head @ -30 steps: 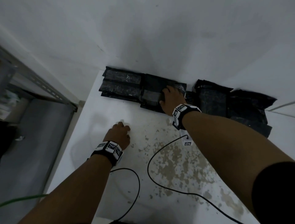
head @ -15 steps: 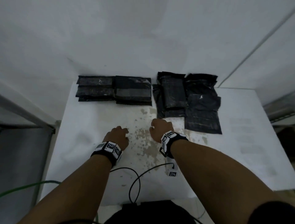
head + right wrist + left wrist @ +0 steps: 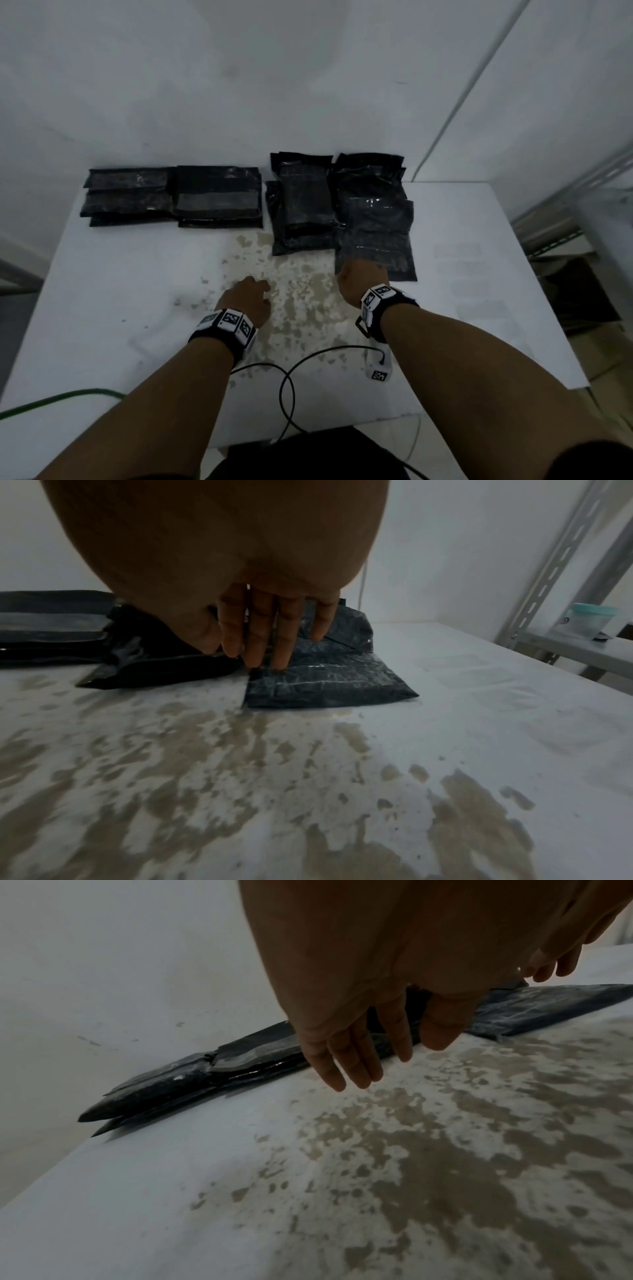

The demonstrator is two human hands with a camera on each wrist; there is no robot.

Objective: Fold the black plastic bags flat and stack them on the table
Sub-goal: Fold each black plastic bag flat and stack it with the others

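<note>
Black cables (image 3: 287,387) beneath both forearms.

Carrying everything: a white worktop (image 3: 113,291), pushed against a white wall, its middle showing worn brownish patches (image 3: 301,301). Lying along its far edge: folded black plastic bags (image 3: 219,197) stacked at the left, looser black bags (image 3: 375,236) overlapping at the right. Trailing across the near edge: black cables (image 3: 287,387).
</note>
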